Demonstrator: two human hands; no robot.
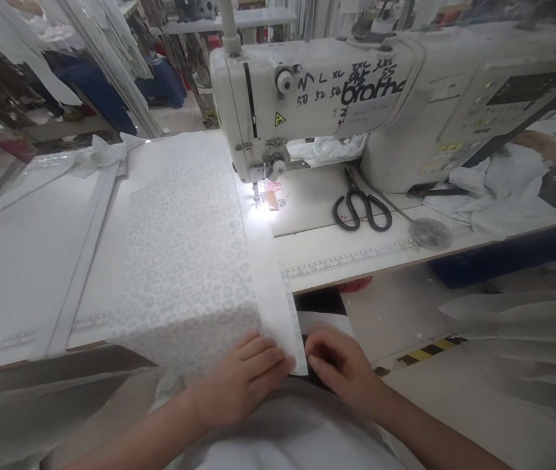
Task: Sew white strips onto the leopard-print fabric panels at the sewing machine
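A long piece of white patterned fabric lies on the table and runs from the sewing machine's needle area down over the front edge to my lap. A plain white strip lines its right edge. My left hand presses on the fabric's near end, fingers curled over the strip's corner. My right hand pinches the same corner from the right, fingers closed on the strip's edge.
A white sewing machine stands at the back right, its lamp lit. Black scissors lie on the machine bed, a round disc beside them. White cloth is heaped at right. A white table extends left.
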